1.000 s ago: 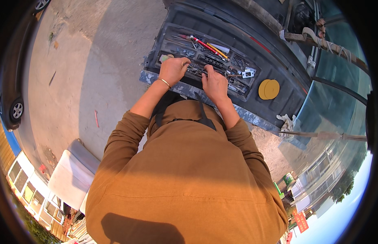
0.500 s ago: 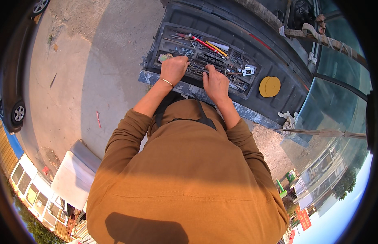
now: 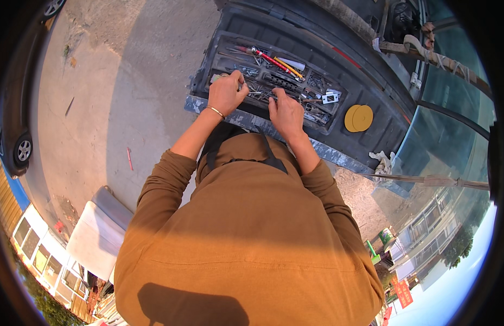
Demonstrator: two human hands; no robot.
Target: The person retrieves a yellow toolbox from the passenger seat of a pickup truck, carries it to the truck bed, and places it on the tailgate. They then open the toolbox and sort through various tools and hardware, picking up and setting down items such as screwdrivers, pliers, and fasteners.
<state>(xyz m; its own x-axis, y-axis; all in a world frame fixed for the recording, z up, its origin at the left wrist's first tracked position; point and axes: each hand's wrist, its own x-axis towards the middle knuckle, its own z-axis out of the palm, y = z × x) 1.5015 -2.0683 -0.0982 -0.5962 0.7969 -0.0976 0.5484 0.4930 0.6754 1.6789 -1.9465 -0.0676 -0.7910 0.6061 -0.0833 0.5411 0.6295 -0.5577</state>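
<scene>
A black compartment tray point(image 3: 330, 120) full of small hardware lies in front of me on a dark ribbed truck bed. At its near left edge is my left hand point(image 3: 224, 95), closed with its fingers curled; what they hold is too small to make out. My right hand point(image 3: 287, 113) bends its fingers over the near middle compartment, closed on something I cannot make out. Loose metal bits point(image 3: 258, 92) lie between the two hands. Beyond them rest a red pencil-like stick point(image 3: 265, 56) and a yellow one point(image 3: 287, 66). A white metal plate with cut-outs point(image 3: 330, 98) sits at the tray's right.
Two overlapping yellow discs point(image 3: 359, 118) lie on the truck bed right of the tray. A crumpled whitish rag point(image 3: 382, 163) hangs near the bed's worn metal edge point(image 3: 338, 155). Glass panes point(image 3: 447, 136) stand at the right. A dark car point(image 3: 18, 108) is parked far left.
My left hand has shifted a little left, away from the middle of the tray, and its fingertips have lifted slightly. The right hand has barely moved.
</scene>
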